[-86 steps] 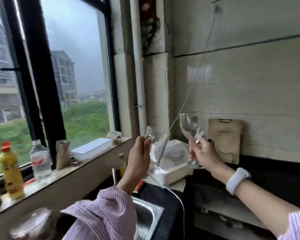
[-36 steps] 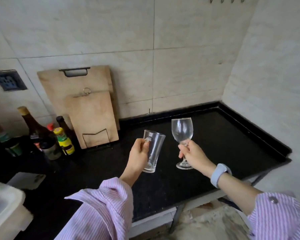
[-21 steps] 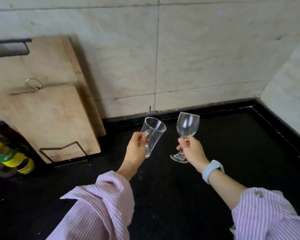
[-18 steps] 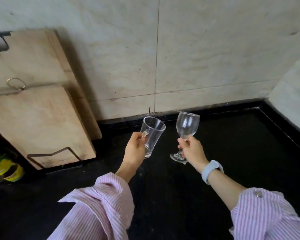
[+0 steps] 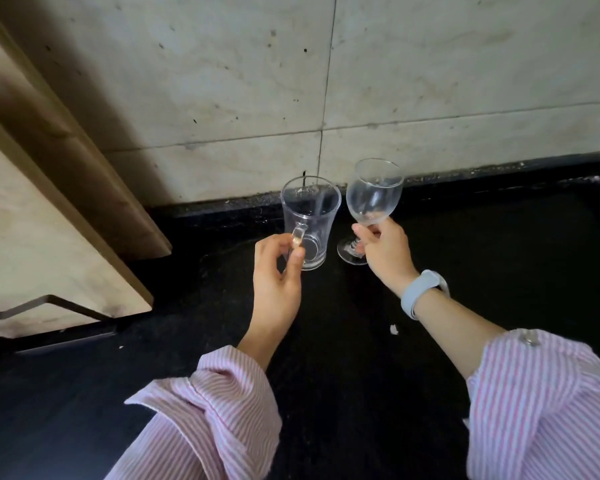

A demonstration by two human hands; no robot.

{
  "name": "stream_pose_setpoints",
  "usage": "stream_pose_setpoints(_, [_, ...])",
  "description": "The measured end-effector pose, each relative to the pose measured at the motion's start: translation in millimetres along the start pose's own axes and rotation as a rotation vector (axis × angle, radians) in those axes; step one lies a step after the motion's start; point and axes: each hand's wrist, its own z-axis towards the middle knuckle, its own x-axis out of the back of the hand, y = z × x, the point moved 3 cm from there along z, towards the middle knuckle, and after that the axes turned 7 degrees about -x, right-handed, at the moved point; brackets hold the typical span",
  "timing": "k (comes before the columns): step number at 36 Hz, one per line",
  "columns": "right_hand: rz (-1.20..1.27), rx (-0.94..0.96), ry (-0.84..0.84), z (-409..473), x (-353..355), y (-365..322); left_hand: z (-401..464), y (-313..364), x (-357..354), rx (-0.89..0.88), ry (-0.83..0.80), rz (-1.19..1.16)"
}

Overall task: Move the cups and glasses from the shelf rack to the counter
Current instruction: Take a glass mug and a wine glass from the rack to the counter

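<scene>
A clear glass mug [image 5: 310,216] stands upright on the black counter [image 5: 465,258] near the back wall. My left hand [image 5: 278,275] pinches its handle between thumb and fingers. Right beside it is a clear wine glass [image 5: 374,197], its foot on or just above the counter. My right hand [image 5: 383,252] is wrapped around its stem under the bowl. The two glasses are close together, almost touching. The shelf rack is out of view.
Two wooden cutting boards [image 5: 32,209] lean against the tiled wall [image 5: 222,81] at the left, held in a black wire stand [image 5: 52,306]. A raised black ledge runs along the wall behind the glasses. A small white crumb [image 5: 394,329] lies on the counter.
Both hands have carried the mug and the wine glass from the window side to the counter and lowered them toward the back wall; the mug now rests on the surface.
</scene>
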Motion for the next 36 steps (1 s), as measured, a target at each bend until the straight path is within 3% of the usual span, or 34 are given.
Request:
stream_pose_setpoints(13, [0.098, -0.016, -0.007, 22.4, -10.3, 2.1, 18.8, -12.0, -25.4, 0.036, 0.051, -0.021])
stream_pose_setpoints(23, [0.119, -0.029, -0.025, 14.8, -14.2, 10.1, 18.0, -21.5, -29.1, 0.02, 0.011, 0.116])
stream_pose_setpoints(31, [-0.077, -0.129, -0.108, -23.4, -6.9, -0.7, 9.3, -14.4, -11.4, 0.044, -0.113, 0.316])
stream_pose_setpoints(36, [-0.307, 0.032, -0.129, -64.1, 7.2, -37.8, 7.3, 11.4, 29.6, 0.015, -0.137, 0.539])
